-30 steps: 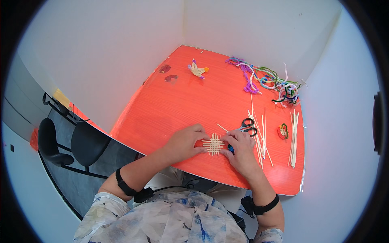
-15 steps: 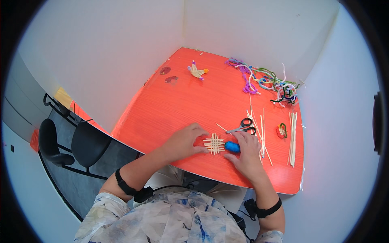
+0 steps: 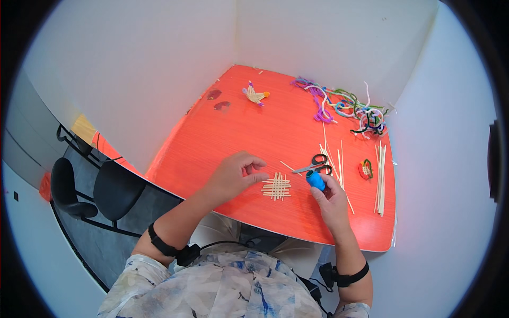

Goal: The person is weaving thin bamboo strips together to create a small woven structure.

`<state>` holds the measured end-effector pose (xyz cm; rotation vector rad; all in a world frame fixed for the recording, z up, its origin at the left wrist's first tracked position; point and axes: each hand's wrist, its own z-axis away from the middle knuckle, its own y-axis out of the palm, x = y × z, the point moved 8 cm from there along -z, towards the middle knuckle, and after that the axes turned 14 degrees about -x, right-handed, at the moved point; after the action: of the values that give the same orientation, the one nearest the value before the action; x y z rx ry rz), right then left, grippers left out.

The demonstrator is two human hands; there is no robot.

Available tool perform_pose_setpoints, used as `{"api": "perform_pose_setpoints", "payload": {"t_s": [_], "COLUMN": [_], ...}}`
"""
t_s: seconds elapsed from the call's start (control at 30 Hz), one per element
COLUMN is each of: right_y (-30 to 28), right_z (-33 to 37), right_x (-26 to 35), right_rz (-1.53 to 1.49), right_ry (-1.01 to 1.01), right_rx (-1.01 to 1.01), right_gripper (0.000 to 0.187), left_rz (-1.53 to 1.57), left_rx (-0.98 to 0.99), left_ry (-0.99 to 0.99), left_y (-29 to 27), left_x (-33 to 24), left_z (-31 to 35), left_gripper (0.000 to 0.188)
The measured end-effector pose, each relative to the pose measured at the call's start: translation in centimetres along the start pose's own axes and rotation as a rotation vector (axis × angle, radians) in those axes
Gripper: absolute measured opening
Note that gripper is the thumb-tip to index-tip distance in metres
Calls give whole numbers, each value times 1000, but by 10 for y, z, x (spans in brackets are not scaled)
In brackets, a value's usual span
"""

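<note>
My right hand [image 3: 332, 200] holds a blue spool of thread [image 3: 315, 180] between thumb and fingers, tilted above the red table. Just left of it lies a small lattice of crossed wooden sticks [image 3: 276, 186], flat on the tabletop. My left hand [image 3: 237, 173] hovers at the lattice's left side. Its fingers are bent, with a gap between thumb and forefinger, and I see nothing in them. Beyond the spool rest scissors [image 3: 313, 166] with black handles, their blades pointing left.
Loose wooden sticks [image 3: 341, 164] lie right of the scissors, and a bundle of sticks [image 3: 380, 180] is near the right edge. Between them sits a small red-and-green woven piece [image 3: 366, 169]. Tangled pipe cleaners [image 3: 347, 108] fill the back right; a star-shaped stick figure [image 3: 255, 96] lies at the back.
My right hand has lifted the blue spool off the table and tipped it more upright. My left hand has drawn slightly away from the lattice.
</note>
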<state>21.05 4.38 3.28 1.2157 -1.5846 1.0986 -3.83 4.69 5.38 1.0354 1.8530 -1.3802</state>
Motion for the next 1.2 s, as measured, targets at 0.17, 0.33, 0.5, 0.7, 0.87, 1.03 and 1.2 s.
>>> {"api": "perform_pose_setpoints", "payload": {"t_s": [0.17, 0.33, 0.5, 0.7, 0.87, 1.03, 1.2], "right_y": [17, 29, 25, 36, 24, 8, 17], "right_z": [8, 16, 15, 10, 10, 6, 5], "right_x": [54, 74, 59, 29, 17, 0, 35], "right_rz": [293, 262, -24, -275, -191, -249, -167], "right_ry": [-277, -365, -85, 138, 181, 212, 64], "right_rx": [88, 104, -41, 62, 27, -53, -87], "right_gripper": [41, 54, 61, 37, 13, 14, 28], "left_rz": [255, 581, 867, 807, 972, 1140, 1198], "left_rx": [154, 305, 262, 245, 163, 68, 224], "left_ry": [-173, -21, -388, -308, -412, -503, -550], "left_y": [25, 59, 56, 56, 53, 46, 51], "left_x": [-16, -37, -33, -32, -25, -10, -9], "left_z": [5, 15, 11, 13, 9, 5, 8], "left_gripper": [35, 42, 38, 35, 30, 24, 26]}}
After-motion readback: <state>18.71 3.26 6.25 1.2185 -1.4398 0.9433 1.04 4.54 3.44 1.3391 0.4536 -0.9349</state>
